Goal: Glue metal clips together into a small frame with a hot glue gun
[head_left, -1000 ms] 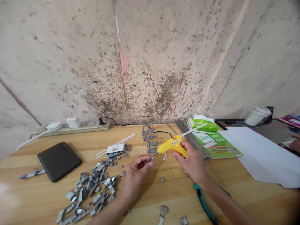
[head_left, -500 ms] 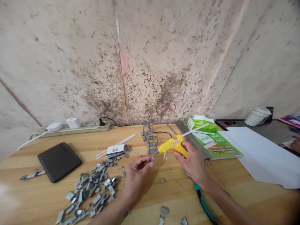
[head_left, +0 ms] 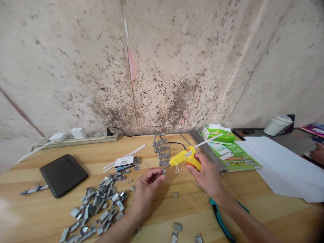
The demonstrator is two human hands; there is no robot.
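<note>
My right hand (head_left: 202, 172) is wrapped round a yellow hot glue gun (head_left: 179, 158), with a white glue stick (head_left: 209, 141) poking out of its back. The metal nozzle slants down to the left and meets, or nearly meets, a small grey metal piece (head_left: 164, 171). That piece is pinched between the thumb and fingers of my left hand (head_left: 150, 182). Just behind the nozzle stands a row of joined grey metal pieces (head_left: 164, 155). To the left of my left hand lies a loose pile of small grey metal pieces (head_left: 101, 202).
A black tablet-like pad (head_left: 63, 175) lies at left, below a power strip (head_left: 88, 137). Teal-handled pliers (head_left: 219, 219) rest under my right forearm. Thin metal rods (head_left: 210, 152), a green booklet (head_left: 245, 162) and white paper (head_left: 280, 168) lie right. Another person's hand (head_left: 317, 153) shows at the right edge.
The glue gun has moved slightly left and down, bringing its nozzle to the metal piece in my left hand. My left hand has stayed nearly still.
</note>
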